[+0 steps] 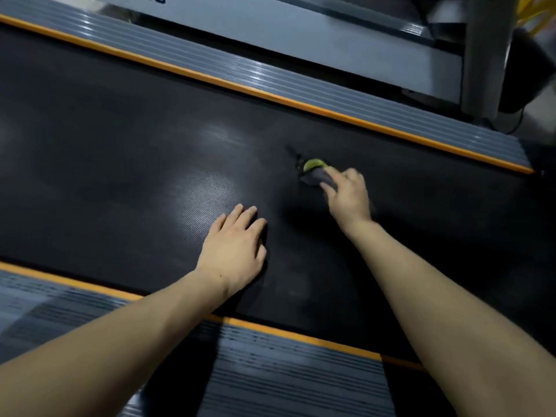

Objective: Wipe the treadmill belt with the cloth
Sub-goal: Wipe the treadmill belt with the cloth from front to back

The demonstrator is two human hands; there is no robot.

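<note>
The black textured treadmill belt runs diagonally across the head view, with a shiny patch near its middle. My right hand presses a small dark grey cloth with a yellow-green patch onto the belt, right of centre; the fingers cover most of the cloth. My left hand lies flat on the belt, palm down and fingers spread, holding nothing, nearer to me and left of the cloth.
Grey ribbed side rails with orange edge strips border the belt, one on the far side and one on the near side. A grey frame upright stands at the top right, with a yellow object behind it.
</note>
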